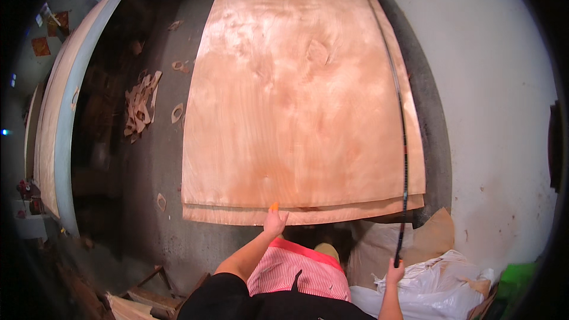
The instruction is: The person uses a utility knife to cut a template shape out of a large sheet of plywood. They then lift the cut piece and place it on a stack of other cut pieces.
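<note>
A large pale wood veneer sheet (284, 112) lies in front of me. Its near edge stops short of the lower veneer sheet (225, 214) beneath it. My left hand (275, 223) reaches over this near edge with thumb and forefinger apart, and an orange cover (274, 206) on one fingertip meets the upper sheet's rim. Some of its other fingers are hidden. Off to the right, my right hand (395, 272) is closed round the near end of a long, thin dark rod (404, 160). The rod runs away from me over the right side of the sheets.
Veneer scraps (140, 105) are heaped on the grey floor at left, beyond which stands another long stack (74, 95). A pale wall (498, 106) borders the right. White plastic sheeting (427, 287) and a brown board piece (435, 234) lie near my right hand.
</note>
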Demonstrator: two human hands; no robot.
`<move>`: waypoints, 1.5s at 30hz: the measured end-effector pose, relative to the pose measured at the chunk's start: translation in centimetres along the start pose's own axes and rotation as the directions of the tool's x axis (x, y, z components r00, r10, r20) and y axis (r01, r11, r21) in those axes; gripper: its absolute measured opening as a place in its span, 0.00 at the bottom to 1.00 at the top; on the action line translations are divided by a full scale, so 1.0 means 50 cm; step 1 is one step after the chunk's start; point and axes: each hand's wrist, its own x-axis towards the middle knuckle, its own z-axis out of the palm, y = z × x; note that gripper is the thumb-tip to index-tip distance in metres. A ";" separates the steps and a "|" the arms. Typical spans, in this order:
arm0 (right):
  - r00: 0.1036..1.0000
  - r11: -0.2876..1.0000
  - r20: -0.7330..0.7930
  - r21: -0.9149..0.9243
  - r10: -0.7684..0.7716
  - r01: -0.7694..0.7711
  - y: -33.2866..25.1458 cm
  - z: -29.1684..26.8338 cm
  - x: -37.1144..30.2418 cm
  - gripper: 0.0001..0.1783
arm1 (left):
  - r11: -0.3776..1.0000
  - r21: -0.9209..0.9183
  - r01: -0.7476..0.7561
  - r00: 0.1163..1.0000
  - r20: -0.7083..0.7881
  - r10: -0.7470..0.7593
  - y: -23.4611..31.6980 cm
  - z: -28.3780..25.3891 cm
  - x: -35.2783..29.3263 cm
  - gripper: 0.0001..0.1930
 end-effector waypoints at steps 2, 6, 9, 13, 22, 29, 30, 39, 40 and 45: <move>0.999 0.999 0.044 -0.039 -0.022 0.024 -0.078 0.007 -0.083 0.14 | 0.995 -0.038 -0.092 0.994 0.048 0.093 -0.022 -0.034 -0.002 0.29; 0.937 0.912 0.348 0.395 -0.039 -0.109 -0.186 0.038 -0.228 0.09 | 0.999 -0.052 -0.005 0.971 0.240 0.018 -0.054 -0.204 -0.010 0.27; 0.911 0.883 0.404 0.455 -0.087 -0.118 -0.238 0.062 -0.297 0.09 | 0.997 -0.063 0.050 0.995 0.093 -0.044 -0.158 -0.324 -0.041 0.26; 0.917 0.834 0.375 0.543 -0.140 -0.095 -0.288 0.043 -0.379 0.12 | 0.971 -0.042 0.234 0.971 -0.042 -0.236 -0.365 -0.443 -0.111 0.26; 0.911 0.894 0.089 0.250 -0.404 0.372 -0.139 0.150 -0.489 0.18 | 0.857 0.173 0.485 0.874 -0.065 -0.482 -0.644 -0.570 -0.472 0.28; 0.950 0.975 0.295 -0.157 -0.106 0.157 -0.086 -0.010 -0.538 0.22 | 0.929 0.238 0.283 0.927 0.179 -0.329 -0.631 -0.590 -0.559 0.30; 0.967 0.977 0.242 -0.175 -0.076 0.120 -0.050 -0.001 -0.535 0.22 | 0.934 0.223 0.280 0.929 0.182 -0.322 -0.637 -0.593 -0.551 0.30; 0.976 0.971 0.178 -0.225 0.125 -0.083 -0.039 -0.065 -0.623 0.22 | 0.985 0.111 0.131 0.990 0.038 -0.136 -0.672 -0.766 -0.521 0.26; 0.975 0.972 0.174 -0.212 0.138 -0.099 -0.042 -0.063 -0.619 0.22 | 0.989 0.078 0.127 0.992 -0.001 -0.127 -0.683 -0.793 -0.515 0.25; 0.955 0.952 0.177 -0.238 0.237 -0.192 -0.052 -0.036 -0.615 0.23 | 0.960 0.078 0.269 0.957 -0.138 -0.256 -0.764 -0.890 -0.554 0.21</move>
